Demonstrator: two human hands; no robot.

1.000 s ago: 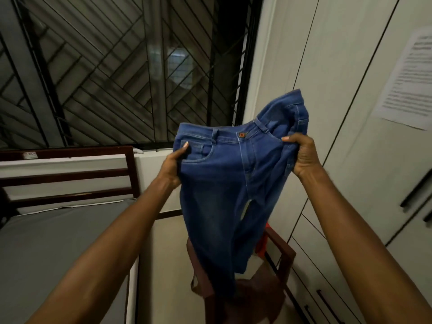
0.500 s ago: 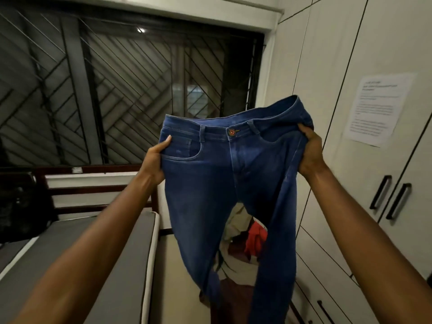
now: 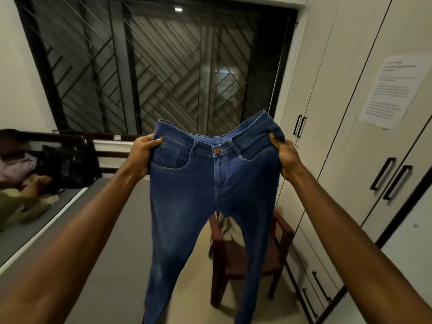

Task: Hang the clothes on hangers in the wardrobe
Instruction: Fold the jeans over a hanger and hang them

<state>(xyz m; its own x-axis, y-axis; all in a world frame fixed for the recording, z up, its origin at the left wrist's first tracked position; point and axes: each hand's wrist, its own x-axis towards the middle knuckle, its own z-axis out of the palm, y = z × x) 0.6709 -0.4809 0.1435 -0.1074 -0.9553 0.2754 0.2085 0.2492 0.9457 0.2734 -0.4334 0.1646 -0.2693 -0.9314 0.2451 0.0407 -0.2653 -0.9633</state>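
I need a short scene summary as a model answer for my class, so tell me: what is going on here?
A person is holding up a pair of blue jeans by the waistband, front side facing them. The left hand has its grip on one side of the waist, the right hand on the other, and the legs hang down freely. Behind the jeans stands a wooden chair with more clothes on it. The wardrobe on the right has its doors closed, and no hanger is in sight.

Jeans (image 3: 187, 195), frame centre: mid-blue denim, faded patches, orange-brown button. Wardrobe (image 3: 350, 113), right: off-white, black handles. Window grille (image 3: 163, 66), top: dark diagonal bars. Chair (image 3: 252, 260), lower centre: reddish-brown. Mattress (image 3: 112, 242), left: grey.
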